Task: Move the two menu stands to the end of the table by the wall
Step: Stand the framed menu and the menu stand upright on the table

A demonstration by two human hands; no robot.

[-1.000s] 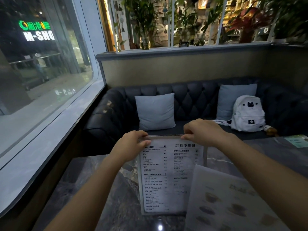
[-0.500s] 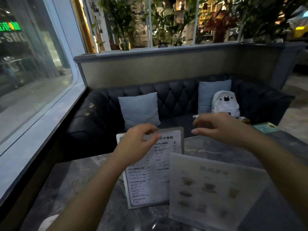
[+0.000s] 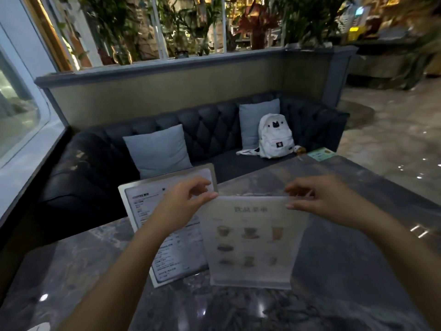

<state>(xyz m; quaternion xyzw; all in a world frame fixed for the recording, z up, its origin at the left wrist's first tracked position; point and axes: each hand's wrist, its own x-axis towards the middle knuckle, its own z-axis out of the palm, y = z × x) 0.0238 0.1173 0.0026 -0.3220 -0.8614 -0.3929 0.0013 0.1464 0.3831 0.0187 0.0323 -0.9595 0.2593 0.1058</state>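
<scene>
Two menu stands are upright on the dark marble table. The text menu stand, framed in silver, is at the left, nearer the window wall. The picture menu stand, clear acrylic with drink photos, is just right of it and closer to me. My left hand pinches the picture stand's top left corner. My right hand has its fingers at the top right corner, which is blurred, so its grip is unclear.
A dark tufted sofa runs behind the table with two grey cushions and a white backpack. A green card lies on the table's far right corner. A window ledge lines the left.
Both hands left the text menu stand and moved right onto the top corners of the picture menu stand. The view swung right.
</scene>
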